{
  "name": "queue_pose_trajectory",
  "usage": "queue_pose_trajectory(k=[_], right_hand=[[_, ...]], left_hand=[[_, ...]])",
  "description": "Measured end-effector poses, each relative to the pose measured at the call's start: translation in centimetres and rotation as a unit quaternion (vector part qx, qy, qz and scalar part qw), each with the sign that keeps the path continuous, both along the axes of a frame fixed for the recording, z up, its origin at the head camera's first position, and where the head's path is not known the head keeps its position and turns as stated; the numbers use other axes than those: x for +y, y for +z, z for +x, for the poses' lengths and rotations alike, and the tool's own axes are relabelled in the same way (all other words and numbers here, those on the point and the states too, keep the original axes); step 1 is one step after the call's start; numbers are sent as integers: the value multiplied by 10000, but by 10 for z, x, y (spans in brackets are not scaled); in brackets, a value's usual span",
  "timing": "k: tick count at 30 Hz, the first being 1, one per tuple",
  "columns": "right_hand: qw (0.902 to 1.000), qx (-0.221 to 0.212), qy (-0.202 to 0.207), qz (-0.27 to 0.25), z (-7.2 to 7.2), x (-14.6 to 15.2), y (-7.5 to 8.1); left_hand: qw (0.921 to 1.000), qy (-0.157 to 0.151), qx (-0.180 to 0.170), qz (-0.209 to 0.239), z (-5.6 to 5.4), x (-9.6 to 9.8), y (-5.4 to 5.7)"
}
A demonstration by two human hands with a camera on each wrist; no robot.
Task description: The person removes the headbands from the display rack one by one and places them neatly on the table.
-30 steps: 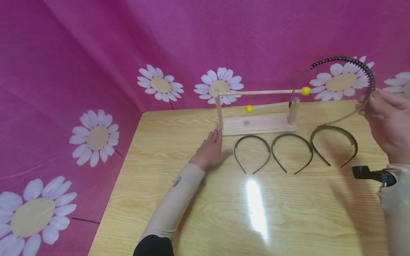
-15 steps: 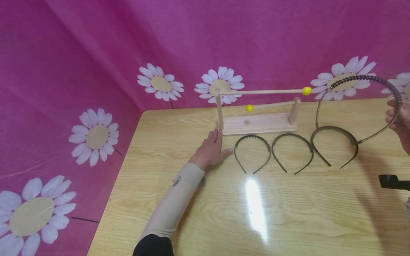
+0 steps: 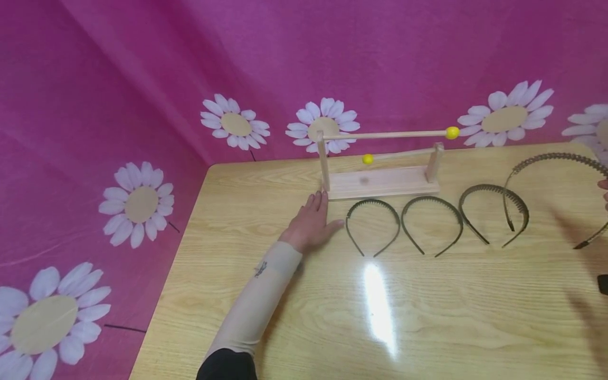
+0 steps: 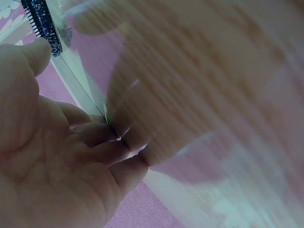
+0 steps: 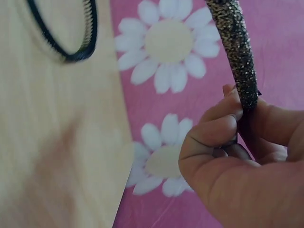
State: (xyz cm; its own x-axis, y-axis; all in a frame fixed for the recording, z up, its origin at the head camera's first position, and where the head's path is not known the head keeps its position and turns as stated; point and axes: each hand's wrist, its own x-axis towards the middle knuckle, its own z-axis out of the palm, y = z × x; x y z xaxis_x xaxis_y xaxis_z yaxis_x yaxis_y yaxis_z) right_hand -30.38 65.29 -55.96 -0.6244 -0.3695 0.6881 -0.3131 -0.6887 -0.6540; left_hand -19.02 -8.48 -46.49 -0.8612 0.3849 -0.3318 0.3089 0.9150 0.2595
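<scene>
At the right edge of the head view, my right hand (image 5: 247,152) pinches a dark glittery headband (image 5: 235,52) between thumb and fingers; only its fingertips show there. The held headband (image 3: 556,156) is above the table, its lower left end overlapping the right one of three toothed headbands in that view. Those three lie in a row: a left headband (image 3: 372,201), a middle headband (image 3: 431,199) and a right headband (image 3: 494,188). My left hand (image 3: 311,224) lies flat on the table, straight fingertips at the left end of a wooden stand (image 3: 385,182), thumb near the left headband.
The stand has two upright posts, each with a horizontal rod tipped by a yellow knob: an upper knob (image 3: 452,132) and a lower knob (image 3: 368,159). Behind the table (image 3: 427,316) hangs a pink cloth (image 3: 404,63) with daisies.
My right hand has moved right and down with the headband, from beside the stand's right end to the edge of the head view. My left hand stays in place.
</scene>
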Motion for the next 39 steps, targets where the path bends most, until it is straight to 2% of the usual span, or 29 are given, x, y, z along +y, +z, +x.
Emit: queue_pose_trajectory(k=[1, 2, 4, 6, 9, 10, 14, 23, 29, 33, 36, 39], right_hand=[[9989, 2, -464, 25, 6, -3, -3], [9966, 86, -820, -21, 4, 2, -14], [9945, 27, -1046, 7, 3, 7, -18], [9948, -172, -1001, -61, 1, 6, -13], [9897, -959, -916, -534, 1, -3, 1], [9892, -1028, -787, -691, 1, -6, 4], [9872, -1084, -582, -1013, 1, -8, 5], [9853, -1040, -224, -1334, -3, -4, 2], [9845, -1031, -44, -1418, 1, -7, 5], [9801, -1319, 25, -1484, 1, -8, 7], [9730, -1629, 108, -1629, 2, -7, 7], [9695, -1720, 266, -1725, 3, -7, 7]], left_hand=[[10000, 4, -2, -2, 0, 0, 0], [10000, 5, 2, 1, 0, 0, 1], [10000, -16, 22, 2, 1, 0, 1], [10000, -32, 39, 2, 1, 0, 2], [10000, -22, 46, 20, 1, 0, 2], [10000, -15, 41, 18, 1, 0, 2], [10000, 1, 33, 5, 1, 0, 3], [10000, -29, 7, -8, 0, 0, 1], [10000, -47, -3, -17, 0, 0, 2], [10000, -56, -12, -10, 0, -1, 2], [10000, -72, -29, -11, 1, 0, 2], [10000, -69, -41, -18, 1, 0, 2]])
